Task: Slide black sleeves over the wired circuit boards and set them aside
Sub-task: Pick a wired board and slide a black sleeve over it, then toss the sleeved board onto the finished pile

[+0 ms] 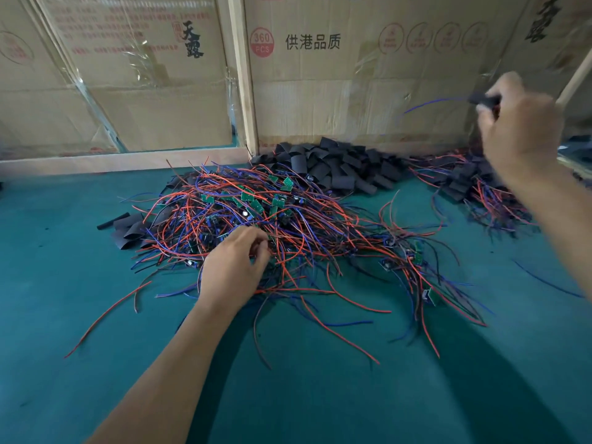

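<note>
A big tangle of red and blue wired circuit boards (256, 219) lies in the middle of the green table (320, 395). My left hand (235, 267) rests on its near edge, fingers curled into the wires and pinching among them. Behind it is a heap of flat black sleeves (339, 168). My right hand (519, 126) is raised at the upper right, blurred, gripping a sleeved board (483, 99) whose blue wire trails left. Under it lies a pile of sleeved boards (474, 190).
Cardboard boxes (352, 75) and a wooden frame (246, 91) wall off the back of the table. A few loose black sleeves (128, 229) lie left of the tangle. Stray wires (426, 299) spread toward the front right.
</note>
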A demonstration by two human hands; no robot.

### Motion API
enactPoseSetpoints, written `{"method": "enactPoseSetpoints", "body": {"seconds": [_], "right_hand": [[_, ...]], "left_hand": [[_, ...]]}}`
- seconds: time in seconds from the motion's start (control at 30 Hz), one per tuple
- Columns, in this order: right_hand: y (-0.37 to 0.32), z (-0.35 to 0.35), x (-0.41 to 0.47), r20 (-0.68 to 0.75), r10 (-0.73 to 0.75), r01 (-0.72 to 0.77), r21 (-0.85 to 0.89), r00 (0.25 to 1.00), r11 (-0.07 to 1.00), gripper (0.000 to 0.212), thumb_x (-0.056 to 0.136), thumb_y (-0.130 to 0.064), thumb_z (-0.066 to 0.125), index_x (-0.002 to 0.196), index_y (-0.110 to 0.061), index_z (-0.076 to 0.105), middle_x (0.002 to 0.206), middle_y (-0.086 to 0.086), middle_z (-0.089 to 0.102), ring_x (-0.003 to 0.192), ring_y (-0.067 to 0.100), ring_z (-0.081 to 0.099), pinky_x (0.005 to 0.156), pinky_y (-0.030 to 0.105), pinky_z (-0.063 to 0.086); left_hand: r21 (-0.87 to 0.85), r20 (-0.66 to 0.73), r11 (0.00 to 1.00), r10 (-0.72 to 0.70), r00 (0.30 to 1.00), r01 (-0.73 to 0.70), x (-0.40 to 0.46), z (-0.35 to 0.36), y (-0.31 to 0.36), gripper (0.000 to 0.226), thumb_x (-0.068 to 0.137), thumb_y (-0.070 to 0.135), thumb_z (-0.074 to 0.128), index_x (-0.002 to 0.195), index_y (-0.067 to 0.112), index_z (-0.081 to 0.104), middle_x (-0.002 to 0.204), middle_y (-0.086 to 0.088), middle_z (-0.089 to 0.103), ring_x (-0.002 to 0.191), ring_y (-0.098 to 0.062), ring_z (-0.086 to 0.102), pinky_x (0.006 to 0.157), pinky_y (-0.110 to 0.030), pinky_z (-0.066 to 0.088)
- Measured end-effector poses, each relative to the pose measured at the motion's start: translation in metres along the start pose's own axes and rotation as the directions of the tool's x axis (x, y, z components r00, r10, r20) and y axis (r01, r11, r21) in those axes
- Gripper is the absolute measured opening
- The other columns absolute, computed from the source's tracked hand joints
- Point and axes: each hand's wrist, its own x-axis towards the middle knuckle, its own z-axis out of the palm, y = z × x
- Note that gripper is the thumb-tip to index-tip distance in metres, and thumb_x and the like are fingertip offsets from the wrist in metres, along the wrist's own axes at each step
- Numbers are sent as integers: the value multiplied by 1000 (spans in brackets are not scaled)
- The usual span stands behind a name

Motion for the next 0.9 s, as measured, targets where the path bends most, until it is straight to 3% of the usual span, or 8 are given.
{"method": "enactPoseSetpoints", "body": {"seconds": [0.13,0.23,0.3,0.43,0.6,0.67,0.77,0.9], "right_hand": [[54,31,5,79,188,-176,-129,979,976,19,96,-8,50,114,-6,49,92,34,62,86,52,60,72,52,49],[78,62,-33,452,345,-213,-318,822,924,24,95,0,49,119,0,50,105,37,59,100,51,58,84,54,52],[86,76,-53,492,425,-233,-404,760,885,29,95,-1,49,124,4,47,112,36,60,108,48,57,96,51,46],[83,84,-54,351,348,-141,-498,869,856,16,93,-9,55,103,1,61,94,23,67,99,37,61,111,44,28],[44,86,-25,292,130,-46,-277,948,960,27,88,-10,59,112,0,64,109,27,65,106,42,57,103,47,38],[19,92,-13,419,14,44,-127,908,991,28,92,-11,55,118,-6,64,116,24,66,105,42,60,91,45,47],[-16,101,-7,669,-73,86,14,740,996,19,97,-20,52,106,-15,69,108,16,70,96,36,62,79,39,50],[-45,119,-13,763,-100,84,59,638,995,23,96,-20,55,82,-8,69,84,16,70,79,34,61,68,36,44]], "left_hand": [[15,-17,1000,-1,1000,1,-1,-4,-4,8,97,14,60,95,17,68,94,6,66,70,-17,61,59,-34,51],[27,-7,1000,-5,1000,5,0,-2,-4,9,97,14,60,96,16,68,93,6,66,66,-17,59,58,-34,50],[32,0,999,-6,1000,6,2,0,-4,9,97,15,60,96,17,68,93,6,66,66,-16,59,57,-33,50],[29,13,999,-22,1000,21,5,2,-5,9,97,15,60,95,18,68,92,7,65,69,-16,60,59,-35,53],[31,24,999,-23,999,22,4,3,-5,9,96,15,61,95,18,68,90,8,65,70,-14,60,60,-33,52],[46,11,999,-10,1000,10,4,0,-4,9,95,13,62,93,19,68,86,9,64,66,-12,58,55,-29,48],[73,-11,997,6,1000,-5,4,-3,-3,8,94,12,63,90,17,68,78,12,58,58,-6,50,50,-23,37],[83,-4,996,21,1000,-21,3,-1,-3,9,94,11,64,89,17,68,77,10,61,57,-10,51,49,-25,41]]}}
